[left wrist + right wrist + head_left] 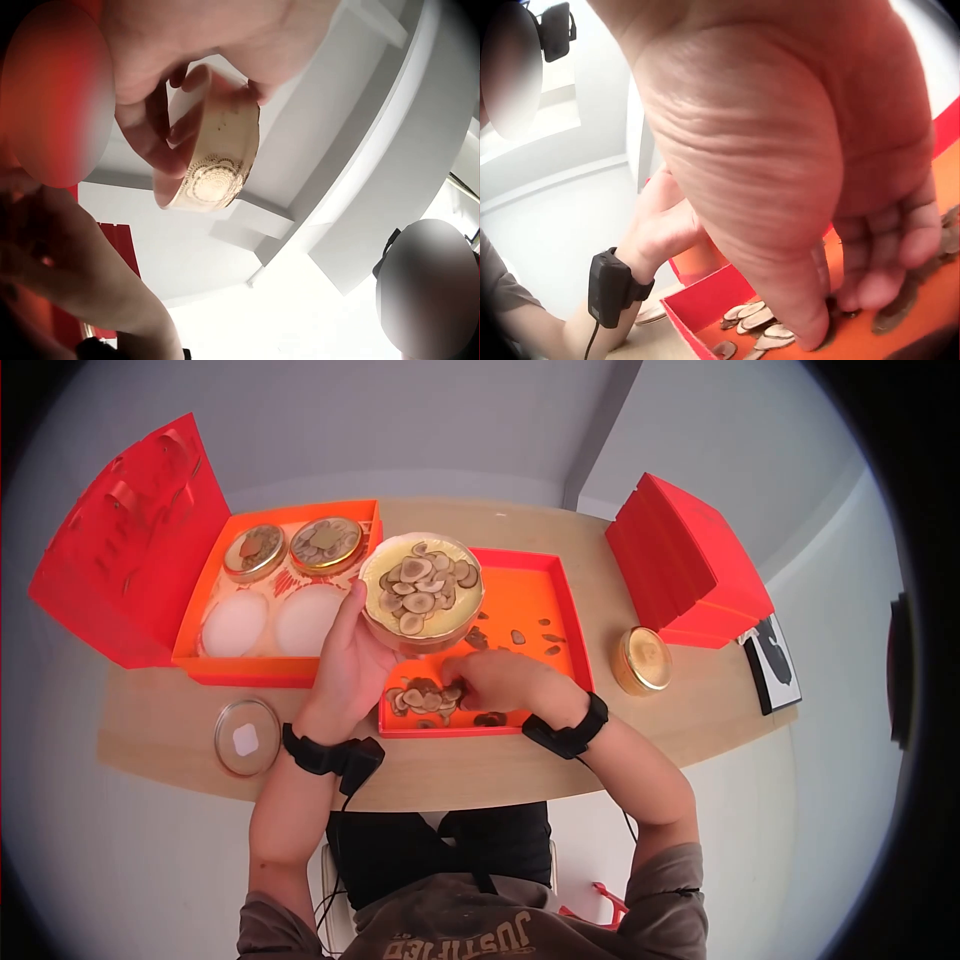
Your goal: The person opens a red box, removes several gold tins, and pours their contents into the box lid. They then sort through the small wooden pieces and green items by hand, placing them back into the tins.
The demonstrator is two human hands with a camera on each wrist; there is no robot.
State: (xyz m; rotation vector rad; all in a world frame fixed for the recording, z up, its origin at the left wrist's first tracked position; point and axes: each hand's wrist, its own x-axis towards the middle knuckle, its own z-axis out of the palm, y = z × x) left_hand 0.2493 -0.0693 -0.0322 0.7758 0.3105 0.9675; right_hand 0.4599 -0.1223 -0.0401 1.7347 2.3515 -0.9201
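My left hand [352, 660] holds up a clear round jar [217, 154], its fingers and thumb curled about the wall. Pale yellow filling lines the jar, and dried brown-edged slices [418, 588] lie heaped on top of it. Over the shallow orange tray [535, 585] with red sides, my right hand [508, 678] reaches down with bent fingers. Its thumb and fingertips pinch a dark slice [825, 334] at the tray floor. A pile of pale slices [420, 700] lies just left of those fingertips, and darker slices are scattered behind the hand.
An open red box [190, 668] at the left has two lidded jars and two round white wells. A clear lid [247, 738] lies at the front left. To the right stand a gold-topped jar [642, 660], a red box [685, 565] and a black-and-white flat box [772, 665].
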